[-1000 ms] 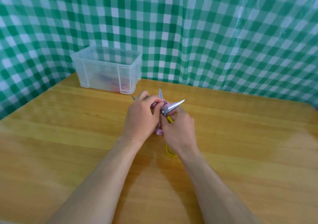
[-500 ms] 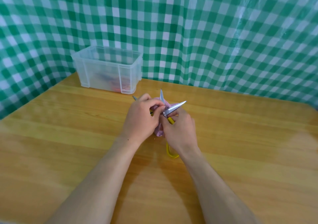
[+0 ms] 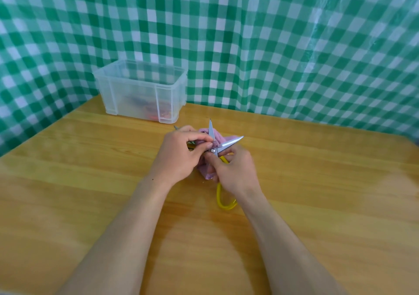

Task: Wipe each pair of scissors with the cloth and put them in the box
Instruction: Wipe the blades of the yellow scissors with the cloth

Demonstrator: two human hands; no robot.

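Yellow-handled scissors [image 3: 229,144] stand with their blades spread apart over the middle of the wooden table [image 3: 317,192]. My right hand [image 3: 235,174] grips them just below the pivot, and a yellow handle loop sticks out under that wrist. My left hand [image 3: 181,156] pinches a pink cloth [image 3: 220,139] against the upright blade. The tip of another pair of scissors [image 3: 175,127] peeks out behind my left hand. A clear plastic box [image 3: 140,90] stands at the back left, with dark and red shapes showing through its wall.
A green-and-white checked sheet [image 3: 272,45] hangs behind the table and along its left side. The box stands close to the back left corner.
The spread blades have risen a little and the upright blade shows more. My left fingers with the cloth have slid down towards the pivot. Both forearms stay almost where they were.
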